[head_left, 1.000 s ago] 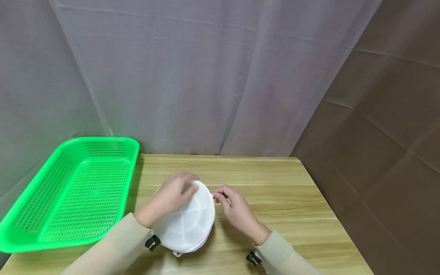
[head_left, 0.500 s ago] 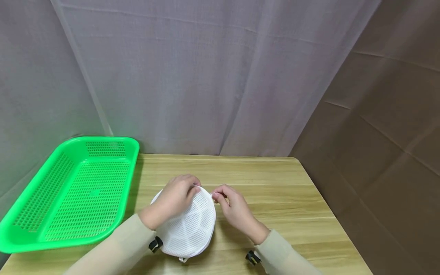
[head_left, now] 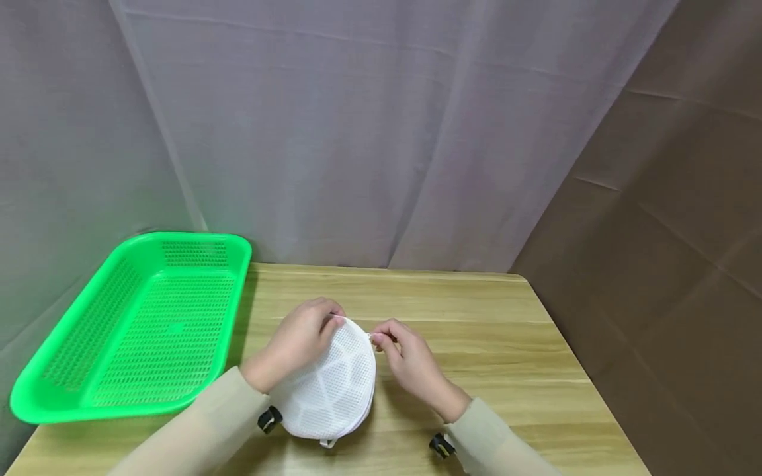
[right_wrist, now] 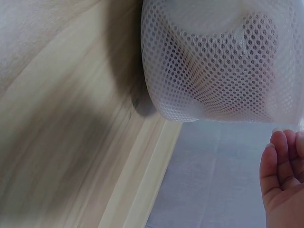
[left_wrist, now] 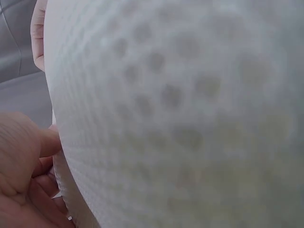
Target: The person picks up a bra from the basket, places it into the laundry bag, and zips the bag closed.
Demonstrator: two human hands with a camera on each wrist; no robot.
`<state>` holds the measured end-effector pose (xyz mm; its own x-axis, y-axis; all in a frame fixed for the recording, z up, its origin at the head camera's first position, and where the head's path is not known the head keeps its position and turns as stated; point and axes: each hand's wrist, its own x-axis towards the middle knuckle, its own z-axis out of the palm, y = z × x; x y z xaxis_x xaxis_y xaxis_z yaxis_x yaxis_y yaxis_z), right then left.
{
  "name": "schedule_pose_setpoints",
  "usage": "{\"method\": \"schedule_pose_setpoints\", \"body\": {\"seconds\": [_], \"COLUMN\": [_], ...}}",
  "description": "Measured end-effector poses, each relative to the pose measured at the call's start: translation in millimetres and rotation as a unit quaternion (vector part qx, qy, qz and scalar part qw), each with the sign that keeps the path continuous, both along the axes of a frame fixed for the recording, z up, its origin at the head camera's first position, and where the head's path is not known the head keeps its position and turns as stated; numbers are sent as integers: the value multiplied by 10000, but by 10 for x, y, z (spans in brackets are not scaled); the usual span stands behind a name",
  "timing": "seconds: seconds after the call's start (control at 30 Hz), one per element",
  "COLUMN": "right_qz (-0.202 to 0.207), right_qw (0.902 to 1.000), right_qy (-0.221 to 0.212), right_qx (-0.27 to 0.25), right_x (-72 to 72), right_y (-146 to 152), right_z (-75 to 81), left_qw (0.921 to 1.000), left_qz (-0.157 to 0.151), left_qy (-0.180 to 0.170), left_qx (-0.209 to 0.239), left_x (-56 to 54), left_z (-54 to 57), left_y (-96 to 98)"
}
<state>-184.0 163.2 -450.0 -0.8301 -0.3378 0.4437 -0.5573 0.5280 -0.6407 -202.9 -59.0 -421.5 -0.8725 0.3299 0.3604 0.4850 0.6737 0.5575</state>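
Note:
A round white mesh laundry bag [head_left: 333,390] stands on the table in the head view, its zippered rim running along the right side. My left hand [head_left: 294,344] grips its far upper edge, thumb on the mesh top. At the right edge, thumb and index finger of my right hand [head_left: 413,367] pinch the small zipper pull, mostly hidden by the fingertips. Blurred mesh of the bag [left_wrist: 166,118] fills the left wrist view. In the right wrist view the bag's side [right_wrist: 213,76] bulges over the table, and darker shapes show through the holes.
A green plastic basket [head_left: 238,311] with slotted walls sits at the table's left. The wooden table [head_left: 476,330] reaches back to a grey curtain [head_left: 309,165]. Brown cloth [head_left: 667,231] hangs along the right side.
My left hand has shifted slightly along the bag's far edge, and the bag has turned a little, its bottom loop moving right. The right hand keeps its pinch nearly in place.

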Motion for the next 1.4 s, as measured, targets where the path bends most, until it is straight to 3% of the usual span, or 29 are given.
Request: {"method": "schedule_pose_setpoints", "body": {"seconds": [0.53, 0.7, 0.83, 1.4], "right_qz": [-66, -65, -46, -59], "right_qw": [9999, 9998, 9998, 9999], "right_qy": [-8, -95, -106, -83], "right_qx": [84, 162, 139, 114], "right_x": [-3, 1, 12, 13], "right_y": [35, 33, 48, 77], "right_z": [10, -14, -39, -19], "left_qw": [9982, 9971, 9947, 9922], "left_qz": [336, 456, 606, 686], "left_qy": [-241, -249, -451, -609], "left_qx": [434, 553, 691, 844], "left_x": [-26, -20, -14, -26], "left_z": [-3, -51, -82, -38], "left_y": [-60, -84, -114, -143]}}
